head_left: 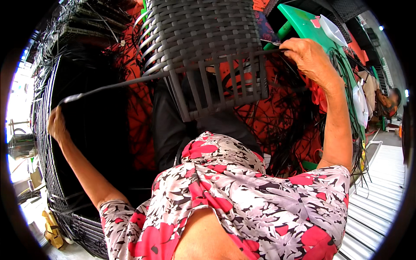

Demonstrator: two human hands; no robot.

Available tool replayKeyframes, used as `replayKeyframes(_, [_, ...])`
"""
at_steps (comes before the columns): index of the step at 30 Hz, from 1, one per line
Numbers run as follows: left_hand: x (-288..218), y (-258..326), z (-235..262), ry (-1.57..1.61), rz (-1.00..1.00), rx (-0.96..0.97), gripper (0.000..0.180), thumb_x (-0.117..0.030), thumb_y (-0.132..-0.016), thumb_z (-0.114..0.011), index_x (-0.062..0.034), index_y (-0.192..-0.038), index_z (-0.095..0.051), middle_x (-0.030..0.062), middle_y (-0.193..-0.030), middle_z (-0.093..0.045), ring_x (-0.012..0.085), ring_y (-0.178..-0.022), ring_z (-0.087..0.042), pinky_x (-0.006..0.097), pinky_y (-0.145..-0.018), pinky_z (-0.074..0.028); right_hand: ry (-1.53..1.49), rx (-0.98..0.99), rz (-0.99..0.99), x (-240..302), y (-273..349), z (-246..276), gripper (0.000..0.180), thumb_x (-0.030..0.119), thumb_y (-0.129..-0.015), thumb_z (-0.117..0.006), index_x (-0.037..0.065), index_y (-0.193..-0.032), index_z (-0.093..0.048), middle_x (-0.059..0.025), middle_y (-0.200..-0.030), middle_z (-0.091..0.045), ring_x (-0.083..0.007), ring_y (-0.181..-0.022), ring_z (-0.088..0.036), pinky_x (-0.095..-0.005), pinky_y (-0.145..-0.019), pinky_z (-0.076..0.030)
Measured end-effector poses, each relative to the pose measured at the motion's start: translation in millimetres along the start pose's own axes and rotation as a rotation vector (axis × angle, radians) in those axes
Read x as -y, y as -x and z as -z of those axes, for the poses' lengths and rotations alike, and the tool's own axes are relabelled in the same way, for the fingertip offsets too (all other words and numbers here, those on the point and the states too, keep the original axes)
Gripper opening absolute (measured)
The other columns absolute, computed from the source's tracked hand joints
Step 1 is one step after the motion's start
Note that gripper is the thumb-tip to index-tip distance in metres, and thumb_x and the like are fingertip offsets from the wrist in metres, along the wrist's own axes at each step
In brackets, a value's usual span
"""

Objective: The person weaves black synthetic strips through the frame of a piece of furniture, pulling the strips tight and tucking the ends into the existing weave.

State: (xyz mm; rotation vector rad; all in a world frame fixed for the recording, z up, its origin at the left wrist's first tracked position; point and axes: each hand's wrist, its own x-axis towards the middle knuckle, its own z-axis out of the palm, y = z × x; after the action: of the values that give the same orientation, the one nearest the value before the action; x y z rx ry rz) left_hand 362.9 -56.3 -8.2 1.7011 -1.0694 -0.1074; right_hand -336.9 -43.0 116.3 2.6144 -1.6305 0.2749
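A dark grey wicker piece [203, 32] stands in front of my lap, its upper part densely woven. Along its near end, upright slats [205, 89] stay uncovered down to the frame edge. One long flat dark strip [125, 82] runs across these slats and out past both sides. Far out to the left, my left hand [57, 125] is closed on the strip's left end, which shines in the light. Beyond the piece's right side, my right hand [308, 60] pinches the strip between thumb and fingers.
Stacked black woven panels [54, 151] stand close on my left. Loose black strips [277, 125] litter the red floor covering [141, 143]. At the right are a green table [303, 24] with a white tray [332, 30] and hanging strips. Another person [388, 103] is farther off.
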Motion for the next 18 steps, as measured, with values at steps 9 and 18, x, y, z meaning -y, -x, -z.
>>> replayKeyframes(9, [-11,60,-39,-0.839,-0.549,-0.325,0.029,-0.022,-0.08,-0.066,-0.0088,-0.105,-0.068,0.0124,-0.104,-0.067,0.0298,-0.094,-0.064,0.04,-0.087,-0.049,-0.247,-0.308,0.0,-9,-12,-10,0.017,0.012,-0.085,-0.06,0.002,-0.097,-0.066,-0.0106,-0.084,-0.065,-0.026,-0.08,-0.062,-0.032,-0.074,-0.047])
replayKeyframes(18, [-224,189,-112,0.348,-0.365,0.767,0.009,-0.005,-0.083,-0.066,0.0035,-0.088,-0.065,0.0049,-0.076,-0.064,0.0065,-0.061,-0.052,0.022,-0.053,-0.04,-0.815,-0.587,-0.473,8,-5,-38,0.016,0.012,-0.09,-0.058,0.005,-0.102,-0.067,-0.0002,-0.086,-0.065,-0.0063,-0.073,-0.059,-0.0205,-0.056,-0.048])
